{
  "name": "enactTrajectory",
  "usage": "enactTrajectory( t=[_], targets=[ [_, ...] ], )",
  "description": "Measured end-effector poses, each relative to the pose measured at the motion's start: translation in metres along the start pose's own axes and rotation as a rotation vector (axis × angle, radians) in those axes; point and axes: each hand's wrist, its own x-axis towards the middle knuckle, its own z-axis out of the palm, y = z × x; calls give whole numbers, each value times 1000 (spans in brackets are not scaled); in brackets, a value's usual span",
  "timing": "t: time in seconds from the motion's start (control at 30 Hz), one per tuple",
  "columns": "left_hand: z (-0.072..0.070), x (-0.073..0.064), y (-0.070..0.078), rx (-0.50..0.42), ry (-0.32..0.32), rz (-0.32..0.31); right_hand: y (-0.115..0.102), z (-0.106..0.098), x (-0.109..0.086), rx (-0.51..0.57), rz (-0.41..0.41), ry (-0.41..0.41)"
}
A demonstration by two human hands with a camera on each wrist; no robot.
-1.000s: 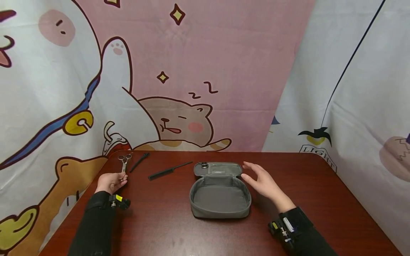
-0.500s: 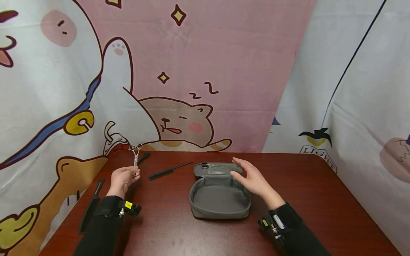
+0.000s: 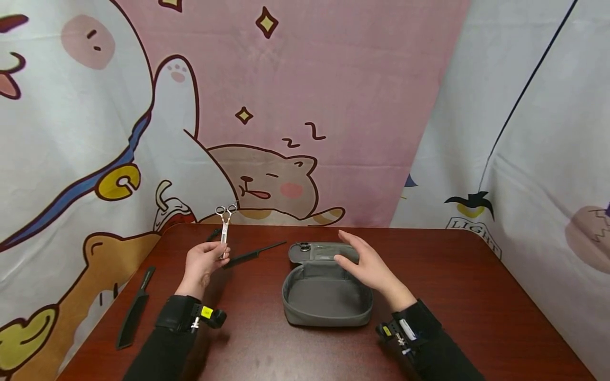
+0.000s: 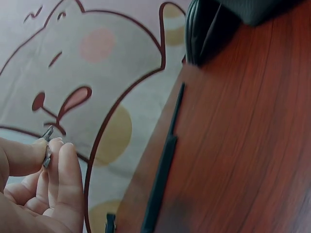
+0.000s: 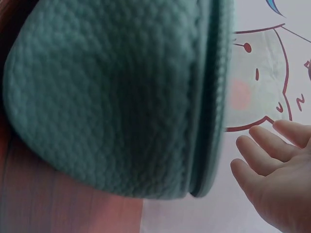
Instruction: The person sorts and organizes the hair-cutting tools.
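A pair of silver scissors (image 3: 225, 225) stands finger rings up in my left hand (image 3: 202, 267), which pinches the blade end between thumb and fingers. The left wrist view shows that metal (image 4: 47, 158) between the fingertips, the rest hidden. My right hand (image 3: 374, 272), fingers spread and relaxed, hovers at the right side of an open grey zip case (image 3: 329, 318), overlapping its lid. In the right wrist view the pebbled wall of the case (image 5: 107, 97) fills the left, apart from the fingers (image 5: 255, 155). Metal rings (image 3: 304, 246) show at the lid's left corner.
A black tail comb (image 3: 248, 256) lies between the left hand and the case. Behind the left hand a black hair clip (image 3: 213, 234) is partly hidden. A black, broad-bladed item with a handle (image 3: 133, 317) rests near the table's left edge. Printed cloth (image 3: 357, 132) hangs behind.
My left hand has lifted the scissors and carried them right, toward the case, uncovering the broad black item. My right hand has shifted slightly left over the lid's side.
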Motion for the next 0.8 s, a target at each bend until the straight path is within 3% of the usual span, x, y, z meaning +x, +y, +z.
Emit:
enactTrajectory(
  t=[0.23,0.57,0.8],
  targets=[
    [26,-12,3,-1,-45,29,-5,3,2,62,8,-18],
    [67,-34,-2,-61,-109,45,-10,10,3,310,81,-19],
    [88,-49,-1,-110,-164,57,-12,17,5,528,116,17]
  ],
)
